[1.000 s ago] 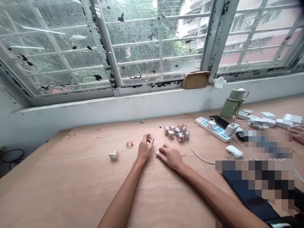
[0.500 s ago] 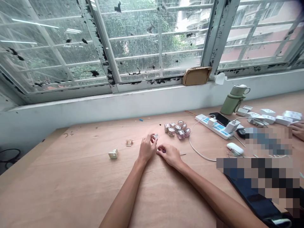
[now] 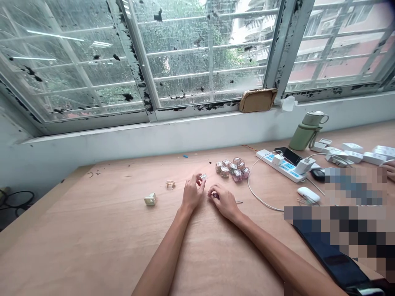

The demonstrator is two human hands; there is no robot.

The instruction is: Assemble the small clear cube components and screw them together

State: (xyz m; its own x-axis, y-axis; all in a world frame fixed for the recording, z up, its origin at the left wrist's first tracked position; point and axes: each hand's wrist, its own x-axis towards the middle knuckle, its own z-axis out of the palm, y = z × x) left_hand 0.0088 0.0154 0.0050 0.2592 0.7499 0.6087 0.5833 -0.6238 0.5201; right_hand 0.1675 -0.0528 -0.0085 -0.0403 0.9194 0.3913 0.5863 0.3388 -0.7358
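My left hand (image 3: pixel 193 192) has its fingers closed on a small clear piece with a white label (image 3: pixel 203 176), held just above the table. Close by on the right, my right hand (image 3: pixel 224 200) is curled, its fingertips around something small and dark purple (image 3: pixel 216 196) that they mostly cover. A thin grey rod (image 3: pixel 239 202) shows beyond that hand's far side; whether it is held or lies on the table I cannot tell. Behind the hands sits a cluster of several small clear pinkish boxes with labels (image 3: pixel 237 174). Left of them lie a beige frame-shaped piece (image 3: pixel 170 185) and a pale cream block (image 3: pixel 150 199).
At the right are a white power strip (image 3: pixel 280 166) with chargers, a white cable (image 3: pixel 262 201), a white case (image 3: pixel 308 194), a green bottle (image 3: pixel 304 131) and several white boxes (image 3: pixel 353 147). Another person's hand (image 3: pixel 389 169) shows at the right edge. A window sill runs behind.
My right hand has drawn slightly away from the left, so a small gap shows between them. The left still holds the labelled piece. The whole view has shifted a little.
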